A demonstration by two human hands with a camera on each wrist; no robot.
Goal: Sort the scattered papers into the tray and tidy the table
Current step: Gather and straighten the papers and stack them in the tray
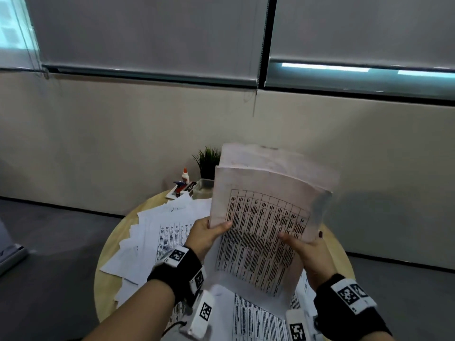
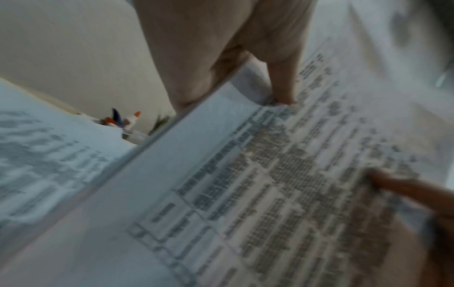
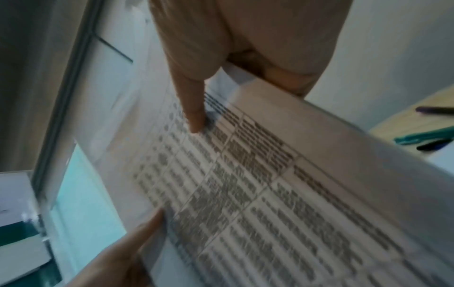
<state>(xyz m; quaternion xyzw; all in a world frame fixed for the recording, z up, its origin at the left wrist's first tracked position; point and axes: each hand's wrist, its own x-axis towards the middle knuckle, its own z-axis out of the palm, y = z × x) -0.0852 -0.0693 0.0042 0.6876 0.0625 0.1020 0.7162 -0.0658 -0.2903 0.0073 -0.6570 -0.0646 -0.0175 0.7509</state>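
Note:
I hold a stack of printed papers (image 1: 266, 217) upright above a round wooden table (image 1: 108, 252); the top sheet carries a dense table of text. My left hand (image 1: 209, 232) grips the stack's left edge, thumb on the front. My right hand (image 1: 302, 244) grips the right edge, thumb on the printed face. In the left wrist view the left thumb presses the papers (image 2: 245, 194). The papers (image 3: 270, 194) fill the right wrist view too. More scattered papers (image 1: 157, 232) lie fanned over the tabletop. No tray is recognisable.
At the table's far edge stand a glue bottle (image 1: 185, 175), a small potted plant (image 1: 208, 161), a pale container (image 1: 203, 188) and a stapler-like item (image 1: 181, 187). Pens (image 3: 427, 136) lie on the table to the right. A wall and window blinds rise behind.

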